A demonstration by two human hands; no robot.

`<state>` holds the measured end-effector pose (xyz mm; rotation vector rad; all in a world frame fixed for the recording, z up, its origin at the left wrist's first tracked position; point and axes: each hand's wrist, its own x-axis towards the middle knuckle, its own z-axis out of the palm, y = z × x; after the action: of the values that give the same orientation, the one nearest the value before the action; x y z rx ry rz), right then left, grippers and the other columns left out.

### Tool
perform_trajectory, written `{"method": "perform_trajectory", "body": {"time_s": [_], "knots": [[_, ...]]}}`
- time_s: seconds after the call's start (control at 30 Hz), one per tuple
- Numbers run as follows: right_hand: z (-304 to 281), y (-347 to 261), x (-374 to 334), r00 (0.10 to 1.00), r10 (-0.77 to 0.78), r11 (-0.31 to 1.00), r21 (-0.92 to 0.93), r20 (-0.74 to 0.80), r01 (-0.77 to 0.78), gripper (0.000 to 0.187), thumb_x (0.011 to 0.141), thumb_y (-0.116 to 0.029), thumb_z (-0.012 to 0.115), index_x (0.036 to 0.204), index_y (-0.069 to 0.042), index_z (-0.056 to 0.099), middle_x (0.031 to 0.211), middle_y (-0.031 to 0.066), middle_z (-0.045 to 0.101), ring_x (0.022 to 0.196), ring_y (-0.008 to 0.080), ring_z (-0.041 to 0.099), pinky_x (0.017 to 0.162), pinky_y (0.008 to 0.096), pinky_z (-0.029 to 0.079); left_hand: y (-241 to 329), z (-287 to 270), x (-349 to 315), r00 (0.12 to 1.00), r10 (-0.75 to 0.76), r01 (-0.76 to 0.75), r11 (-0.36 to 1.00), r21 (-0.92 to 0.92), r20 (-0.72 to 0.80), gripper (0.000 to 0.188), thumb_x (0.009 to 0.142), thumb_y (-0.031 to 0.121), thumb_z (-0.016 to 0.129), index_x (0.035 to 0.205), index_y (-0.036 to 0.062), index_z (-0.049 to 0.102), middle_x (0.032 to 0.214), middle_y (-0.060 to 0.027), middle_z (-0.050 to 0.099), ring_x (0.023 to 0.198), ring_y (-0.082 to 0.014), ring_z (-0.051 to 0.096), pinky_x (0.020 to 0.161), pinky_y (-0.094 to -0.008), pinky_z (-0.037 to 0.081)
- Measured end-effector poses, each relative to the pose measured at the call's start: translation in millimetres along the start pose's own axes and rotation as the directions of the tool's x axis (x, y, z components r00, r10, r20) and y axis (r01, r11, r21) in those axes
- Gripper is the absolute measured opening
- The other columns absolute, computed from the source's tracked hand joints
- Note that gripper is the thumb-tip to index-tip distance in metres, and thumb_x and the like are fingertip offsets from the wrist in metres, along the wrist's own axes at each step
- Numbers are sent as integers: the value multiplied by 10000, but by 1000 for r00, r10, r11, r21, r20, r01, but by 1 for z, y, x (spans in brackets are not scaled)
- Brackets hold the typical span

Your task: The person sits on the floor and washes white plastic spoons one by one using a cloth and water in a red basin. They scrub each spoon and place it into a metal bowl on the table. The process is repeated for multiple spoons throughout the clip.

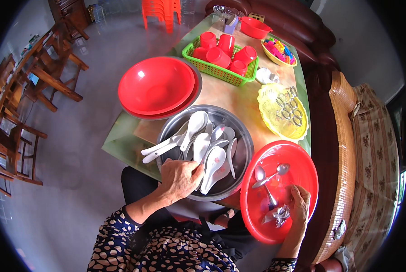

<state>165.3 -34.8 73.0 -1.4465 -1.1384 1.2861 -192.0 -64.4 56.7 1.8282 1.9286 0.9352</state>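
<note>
My left hand (180, 179) is at the near edge of a steel basin (246, 167), its thumb and fingers closed on the handle of a white soup spoon (202, 146). Around it lie several white soup spoons (214, 158), some with a pink print, and a few metal spoons. My right hand (300, 201) hangs inside the right wall of a red basin (309, 167); its fingers are loosely curved and nothing shows in them. Beside that hand in the basin are metal spoons (271, 195) and a crumpled shiny, silvery thing (281, 216) whose kind I cannot make out.
Stacked red basins (157, 86) stand at the table's left edge. Farther back are a green basket (212, 70) of red cups, a yellow tray (271, 109) with metal rings, and a bowl of colourful pieces (280, 50). A sofa (318, 90) flanks the right; wooden chairs (53, 77) stand left.
</note>
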Motion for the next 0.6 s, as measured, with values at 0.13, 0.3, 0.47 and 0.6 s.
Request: {"method": "perform_trajectory", "body": {"time_s": [0.13,0.3,0.47,0.6], "knots": [[1,-3,-2,1000,-9,1000,-3,8,9,226,897,-178,554,840,23,641,626,6,530,538,64,450,478,198,347,-2,3,0,1000,20,-20,1000,3,-23,442,805,387,586,490,85,517,431,-109,497,430,-299,532,504,-401,379],[-7,-1,-3,1000,-20,991,-131,-18,18,223,892,-176,551,845,26,634,633,9,531,529,71,447,466,207,351,1,-7,2,997,60,-67,990,127,53,534,756,506,623,454,85,496,417,-105,494,410,-280,536,479,-395,398],[6,-18,-5,1000,-26,962,-273,-1,24,285,872,-246,547,812,14,646,627,6,536,571,70,454,514,235,343,19,-17,2,989,140,-122,958,258,-56,470,732,417,683,468,109,445,463,-54,512,443,-249,522,502,-396,345],[0,-3,-7,972,-151,801,-554,183,228,246,857,-234,544,941,-25,642,807,89,605,707,219,588,651,322,466,67,1,6,921,375,-345,911,226,-109,312,705,282,719,553,120,501,536,-17,539,510,-212,541,561,-353,330]]}}
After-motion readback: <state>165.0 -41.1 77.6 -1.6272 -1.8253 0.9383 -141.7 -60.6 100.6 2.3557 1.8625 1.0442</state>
